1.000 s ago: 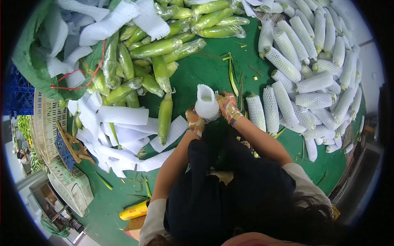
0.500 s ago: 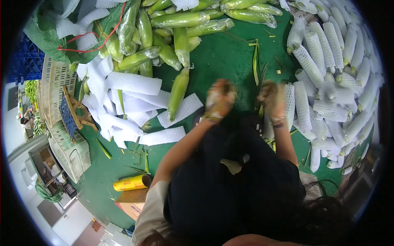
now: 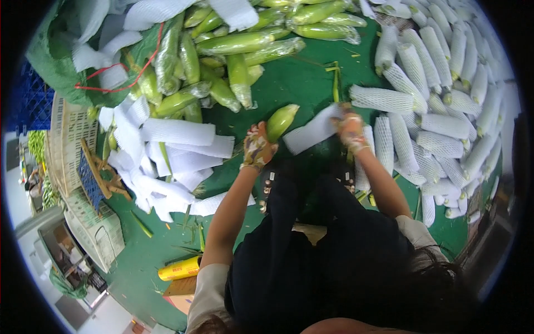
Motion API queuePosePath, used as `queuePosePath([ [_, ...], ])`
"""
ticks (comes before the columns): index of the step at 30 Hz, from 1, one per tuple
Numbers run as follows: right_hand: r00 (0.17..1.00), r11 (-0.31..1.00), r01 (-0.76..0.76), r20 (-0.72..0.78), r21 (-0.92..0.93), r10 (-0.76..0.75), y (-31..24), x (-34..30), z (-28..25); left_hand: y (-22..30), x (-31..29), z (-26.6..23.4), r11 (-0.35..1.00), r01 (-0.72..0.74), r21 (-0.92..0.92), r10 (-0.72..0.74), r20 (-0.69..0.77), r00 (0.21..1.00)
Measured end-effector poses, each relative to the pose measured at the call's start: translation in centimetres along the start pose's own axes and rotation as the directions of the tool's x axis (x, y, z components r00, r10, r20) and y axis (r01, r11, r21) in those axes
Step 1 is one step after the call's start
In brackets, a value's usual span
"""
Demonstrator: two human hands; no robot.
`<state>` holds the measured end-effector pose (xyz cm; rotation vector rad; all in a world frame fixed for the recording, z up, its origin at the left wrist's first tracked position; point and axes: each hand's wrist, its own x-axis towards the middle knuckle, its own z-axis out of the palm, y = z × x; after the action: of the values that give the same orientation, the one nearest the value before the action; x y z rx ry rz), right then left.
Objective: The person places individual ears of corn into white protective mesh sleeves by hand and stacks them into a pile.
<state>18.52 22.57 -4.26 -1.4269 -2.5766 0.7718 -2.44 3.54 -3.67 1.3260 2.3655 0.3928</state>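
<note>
Corn (image 3: 282, 122) juts from the left grip (image 3: 259, 147), clasped by its near end, long axis slanting forward and right; the right grip (image 3: 349, 129) holds a white foam sleeve (image 3: 310, 131) by its far end.

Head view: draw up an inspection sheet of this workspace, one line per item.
Surface: green floor, strewn with leaf scraps.
Job's things: film-wrapped green ears piled ahead and to the left; loose white foam sleeves below them; sleeved ears heaped at right.
Clutter: yellow roll by a cardboard box.
Hands: both in patterned gloves; left hand holds a green ear; right hand, blurred, grips one end of a flat foam sleeve.
Cables: nothing seen; only a red cord on the green sack.
Surroundings: pale plastic crate and blue crate at left.
</note>
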Motion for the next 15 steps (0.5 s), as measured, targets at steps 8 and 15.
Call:
queuePosePath([
  [8, 0.973, 0.572, -0.183, 0.065, 0.800, 0.221, 5.2, -3.7, -6.6, 10.1, 2.5, 5.2, 0.824, -0.331, -0.459, 0.259, -0.214, 0.942],
  [15, 0.990, 0.856, -0.087, -0.054, 0.509, 0.133, -3.1, -0.7, -1.2, 13.9, 6.9, 1.6, 0.732, -0.554, -0.396, 0.570, -0.087, 0.817],
])
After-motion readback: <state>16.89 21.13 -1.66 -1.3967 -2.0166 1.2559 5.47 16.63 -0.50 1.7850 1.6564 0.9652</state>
